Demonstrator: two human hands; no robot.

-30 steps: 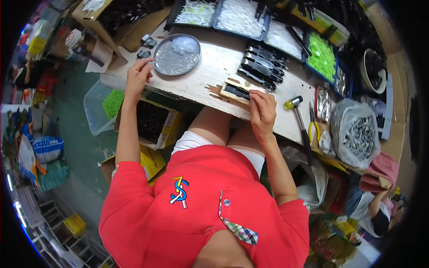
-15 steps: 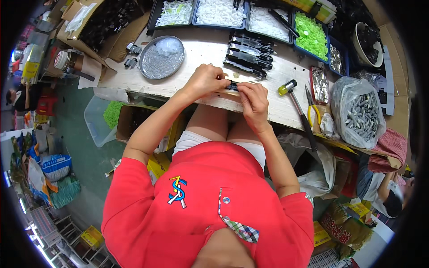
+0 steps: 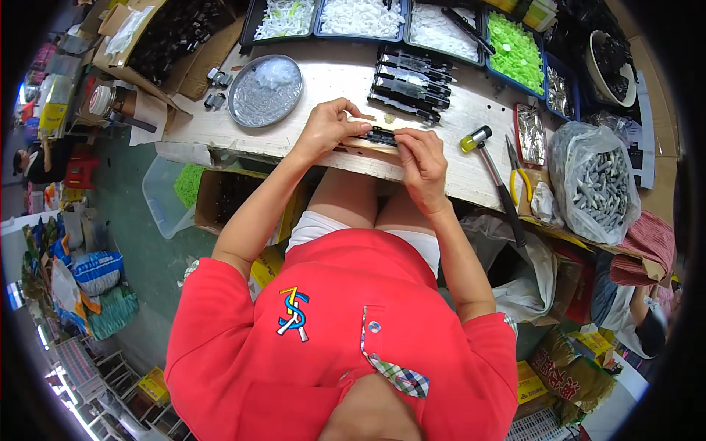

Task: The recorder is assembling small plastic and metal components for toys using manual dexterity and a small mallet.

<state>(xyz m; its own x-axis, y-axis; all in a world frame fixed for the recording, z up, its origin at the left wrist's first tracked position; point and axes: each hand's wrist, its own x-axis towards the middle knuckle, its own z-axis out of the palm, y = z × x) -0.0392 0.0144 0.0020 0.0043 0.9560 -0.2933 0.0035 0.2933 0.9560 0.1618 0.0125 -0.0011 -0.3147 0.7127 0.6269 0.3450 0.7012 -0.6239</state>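
At the bench's front edge, a slim black plastic part (image 3: 381,136) lies between my hands, over a pale wooden strip (image 3: 368,147). My left hand (image 3: 327,132) is closed on its left end, thumb and fingertips pressed together. On the other end, the fingers of my right hand (image 3: 421,158) pinch the same part. Just behind it sits a row of several similar long black pieces (image 3: 410,84) side by side. A round metal dish (image 3: 246,110) with small fine metal pieces and a clear lump stands to the left. What the fingertips cover cannot be made out.
Blue trays of white pieces (image 3: 360,20) and green pieces (image 3: 515,55) line the back. On the right are a hammer (image 3: 500,184), yellow-handled pliers (image 3: 519,176), and a clear bag of grey metal parts (image 3: 599,180). A cardboard box of black parts (image 3: 173,37) stands back left.
My hands have spread slightly apart, so more of the black part shows between them. My left fingers have shifted up and left a little. The view has shifted slightly.
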